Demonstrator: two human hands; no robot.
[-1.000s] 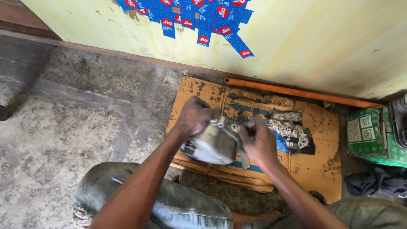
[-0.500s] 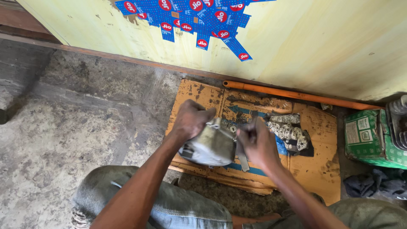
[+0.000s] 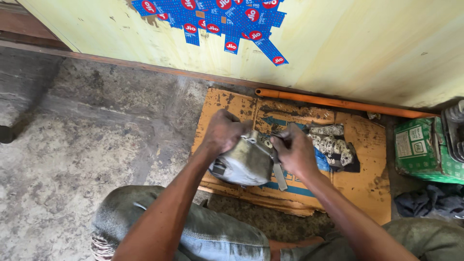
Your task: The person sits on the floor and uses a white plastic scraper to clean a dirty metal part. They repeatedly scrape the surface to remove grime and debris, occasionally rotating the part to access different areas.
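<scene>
A grey, grimy metal engine casing [image 3: 244, 164] is held above a flattened piece of oil-stained cardboard [image 3: 367, 188]. My left hand [image 3: 223, 131] grips the casing's upper left side. My right hand [image 3: 292, 150] is closed at the casing's upper right edge, fingers pinched on a small part there that I cannot make out. A flat metal strip [image 3: 279, 176] sticks down from the casing under my right hand. My knees in worn jeans [image 3: 203, 232] sit below the cardboard.
A dirty patterned rag [image 3: 333, 145] lies on the cardboard right of my hands. An orange pipe [image 3: 338, 102] runs along the yellow wall's foot. A green carton [image 3: 418, 150] and a dark cloth [image 3: 425, 200] sit at the right. Bare concrete floor [image 3: 87, 145] spreads left.
The casing has been turned slightly in my hands and both hands have shifted a little on it. The view has drifted; nothing was let go.
</scene>
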